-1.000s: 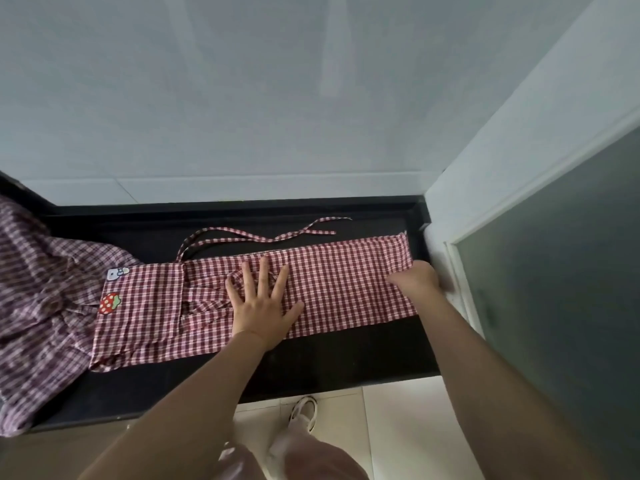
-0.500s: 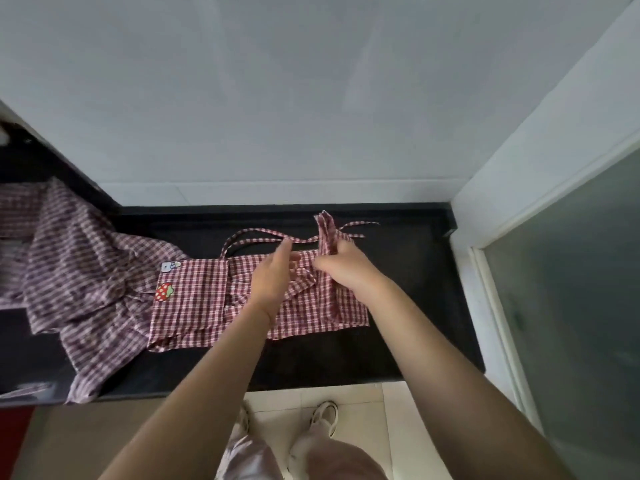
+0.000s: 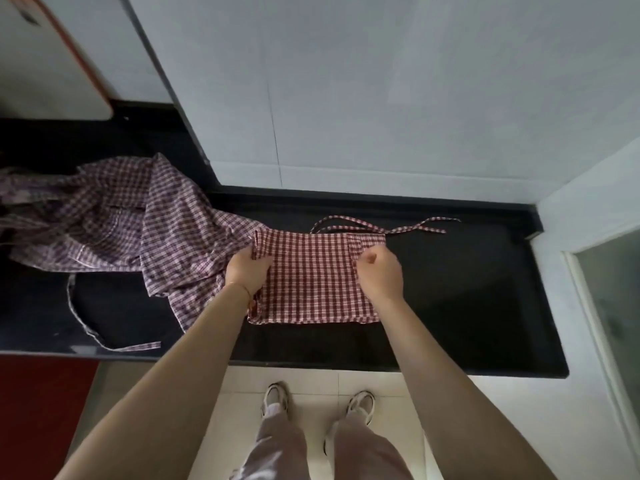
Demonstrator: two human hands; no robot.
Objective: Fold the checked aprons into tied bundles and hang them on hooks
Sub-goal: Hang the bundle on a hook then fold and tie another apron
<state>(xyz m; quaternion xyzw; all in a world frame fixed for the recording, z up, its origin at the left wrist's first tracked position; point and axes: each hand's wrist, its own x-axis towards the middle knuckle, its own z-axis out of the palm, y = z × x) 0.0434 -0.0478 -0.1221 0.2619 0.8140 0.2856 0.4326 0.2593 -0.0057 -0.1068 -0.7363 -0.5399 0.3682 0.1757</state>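
Observation:
A red-and-white checked apron (image 3: 311, 278) lies folded into a compact rectangle on the black counter (image 3: 467, 292). Its ties (image 3: 384, 227) trail along the far edge toward the right. My left hand (image 3: 246, 271) grips the folded apron's left edge, fingers curled round the cloth. My right hand (image 3: 381, 274) is curled at the right edge and pinches the cloth there. A second checked apron (image 3: 138, 223), paler and purplish, lies crumpled in a heap to the left, touching the folded one.
A loose tie (image 3: 86, 327) from the heap loops near the counter's front edge. White tiled wall (image 3: 381, 98) rises behind. A frosted glass door (image 3: 613, 323) stands at the right, and a board with an orange rim (image 3: 52, 64) leans at the far left. No hooks are in view.
The long apron strip has been folded over from right to left into a shorter rectangle. Both hands moved from the middle of the cloth to its side edges. The view shifted left.

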